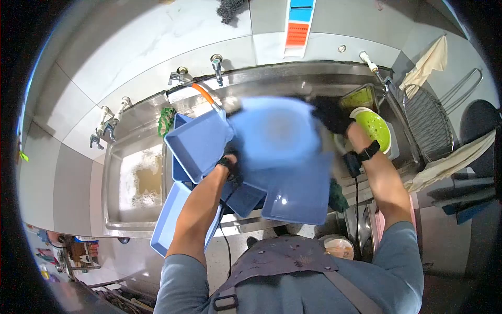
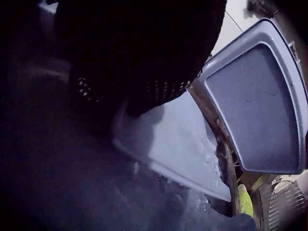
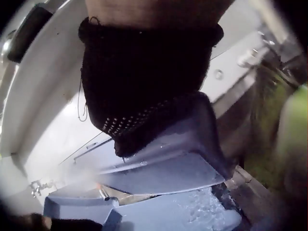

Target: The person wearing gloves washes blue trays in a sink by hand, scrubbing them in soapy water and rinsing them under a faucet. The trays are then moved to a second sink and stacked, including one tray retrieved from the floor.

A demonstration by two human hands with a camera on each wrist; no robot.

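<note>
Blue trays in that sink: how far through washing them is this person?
Done is hard to judge. Both gloved hands, left hand and right hand, grip one blurred blue tray over the sink. Several stacked trays lean beneath, seemingly waiting, beside a green colander.

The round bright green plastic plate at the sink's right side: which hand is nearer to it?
Right. The right hand is just left of the green plate; the left hand is far left, under the blue tray.
</note>
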